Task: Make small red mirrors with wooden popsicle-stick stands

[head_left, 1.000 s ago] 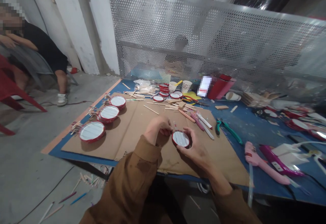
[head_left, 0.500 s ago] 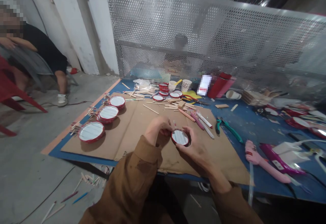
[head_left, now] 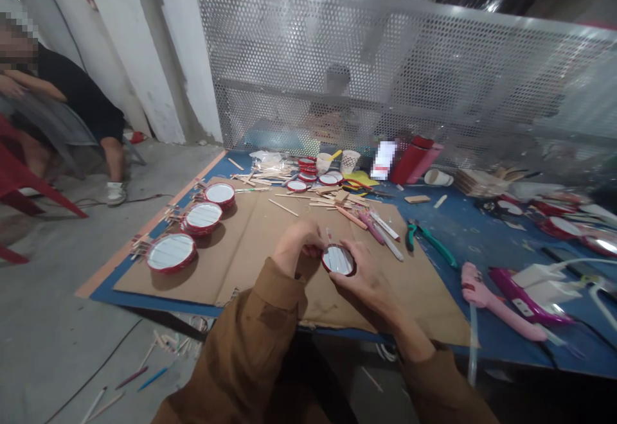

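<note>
In my right hand is a small round red-rimmed piece with a white, striped face turned up toward me; thumb and fingers grip its edge. My left hand is closed in a pinch at the left side of that rim, and what its fingertips hold is too small to make out. A thin pale strip stands up at the rim beside those fingertips. Both hands are above a brown cardboard sheet. On its left lie larger red-rimmed discs with sticks jutting from their sides.
Pens and wooden sticks lie beyond my hands. To the right are green-handled pliers, a pink glue gun and a purple power strip. A perforated metal panel borders the back; a seated person is at far left.
The hands keep nearly the same hold on the round piece, which is tilted slightly differently. The whole view has shifted a little.
</note>
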A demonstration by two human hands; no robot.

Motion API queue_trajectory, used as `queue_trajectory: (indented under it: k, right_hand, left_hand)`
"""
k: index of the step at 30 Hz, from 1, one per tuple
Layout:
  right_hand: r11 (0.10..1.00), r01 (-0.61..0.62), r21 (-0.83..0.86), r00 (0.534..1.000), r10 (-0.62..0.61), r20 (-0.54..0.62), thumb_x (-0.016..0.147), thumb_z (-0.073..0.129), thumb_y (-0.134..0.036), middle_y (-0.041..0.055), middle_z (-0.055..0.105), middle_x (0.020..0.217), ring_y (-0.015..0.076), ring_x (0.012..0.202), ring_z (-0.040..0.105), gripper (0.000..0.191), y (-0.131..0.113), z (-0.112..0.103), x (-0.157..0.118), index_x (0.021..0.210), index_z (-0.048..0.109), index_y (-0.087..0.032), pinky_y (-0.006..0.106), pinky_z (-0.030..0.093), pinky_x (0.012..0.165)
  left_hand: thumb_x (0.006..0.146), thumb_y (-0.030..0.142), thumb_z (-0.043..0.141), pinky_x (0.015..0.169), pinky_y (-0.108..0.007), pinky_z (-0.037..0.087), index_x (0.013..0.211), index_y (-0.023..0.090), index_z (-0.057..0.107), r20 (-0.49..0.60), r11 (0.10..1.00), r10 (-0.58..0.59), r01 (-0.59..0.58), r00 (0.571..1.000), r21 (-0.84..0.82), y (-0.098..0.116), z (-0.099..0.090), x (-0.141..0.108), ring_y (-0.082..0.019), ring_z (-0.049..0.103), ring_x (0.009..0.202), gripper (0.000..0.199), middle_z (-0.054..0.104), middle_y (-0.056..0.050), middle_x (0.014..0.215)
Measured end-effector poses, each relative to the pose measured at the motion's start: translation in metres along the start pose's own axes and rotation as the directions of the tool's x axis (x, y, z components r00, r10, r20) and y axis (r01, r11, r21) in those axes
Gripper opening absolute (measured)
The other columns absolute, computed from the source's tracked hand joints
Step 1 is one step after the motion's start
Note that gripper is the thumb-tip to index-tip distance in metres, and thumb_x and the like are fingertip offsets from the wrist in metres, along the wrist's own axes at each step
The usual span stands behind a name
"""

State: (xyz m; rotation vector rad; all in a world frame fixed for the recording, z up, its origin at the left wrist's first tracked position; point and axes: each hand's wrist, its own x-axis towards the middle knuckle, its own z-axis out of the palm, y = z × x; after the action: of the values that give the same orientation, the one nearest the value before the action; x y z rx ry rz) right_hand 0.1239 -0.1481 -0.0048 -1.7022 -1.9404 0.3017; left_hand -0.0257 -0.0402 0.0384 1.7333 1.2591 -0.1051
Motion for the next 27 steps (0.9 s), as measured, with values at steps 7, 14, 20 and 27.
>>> queue_trajectory:
  k: [7, 14, 20, 27]
  right_hand:
    - [0.999, -0.004, -0.038, 0.996, 0.007, 0.085, 0.066, 0.068, -0.03, 0.0053, 0.056, 0.099, 0.0248, 0.097, 0.052, 0.045, -0.006, -0.007, 0.005, 0.111, 0.061, -0.025, 0.037, 0.042, 0.084]
    - [0.996, -0.007, -0.084, 0.982, 0.023, 0.185, 0.061, 0.076, -0.033, 0.005, 0.056, 0.096, 0.0252, 0.095, 0.053, 0.049, -0.007, -0.014, 0.016, 0.108, 0.064, -0.025, 0.035, 0.042, 0.079]
    - [0.996, 0.021, -0.09, 0.983, -0.004, 0.184, 0.06, 0.078, -0.036, 0.004, 0.056, 0.095, 0.0242, 0.093, 0.053, 0.057, -0.002, -0.012, 0.017, 0.114, 0.064, -0.029, 0.034, 0.041, 0.077]
    - [0.99, -0.004, -0.14, 0.981, 0.031, 0.194, 0.057, 0.08, -0.038, 0.0048, 0.059, 0.096, 0.0255, 0.093, 0.056, 0.057, -0.007, -0.013, 0.021, 0.111, 0.067, -0.028, 0.034, 0.042, 0.077]
  left_hand:
    - [0.079, 0.014, 0.058, 0.067, -0.021, 0.052, 0.055, 0.013, 0.057, 0.064, 0.999, -0.048, 0.048, 0.997, -0.011, 0.007, -0.002, -0.012, -0.011, 0.062, 0.058, 0.024, 0.057, 0.0, 0.044]
    - [0.074, 0.013, 0.062, 0.067, -0.022, 0.053, 0.053, 0.013, 0.057, 0.038, 0.998, -0.066, 0.066, 0.997, -0.009, 0.006, -0.002, -0.011, -0.014, 0.065, 0.061, 0.022, 0.059, -0.001, 0.046]
    - [0.069, 0.013, 0.067, 0.064, -0.021, 0.052, 0.054, 0.013, 0.058, 0.024, 0.998, -0.063, 0.063, 0.998, -0.01, 0.005, -0.002, -0.011, -0.012, 0.064, 0.058, 0.018, 0.062, -0.001, 0.049]
    - [0.076, 0.011, 0.061, 0.062, -0.022, 0.051, 0.055, 0.013, 0.056, 0.055, 0.999, -0.036, 0.036, 0.998, 0.004, -0.001, -0.004, -0.002, -0.009, 0.056, 0.049, 0.022, 0.054, 0.002, 0.043]
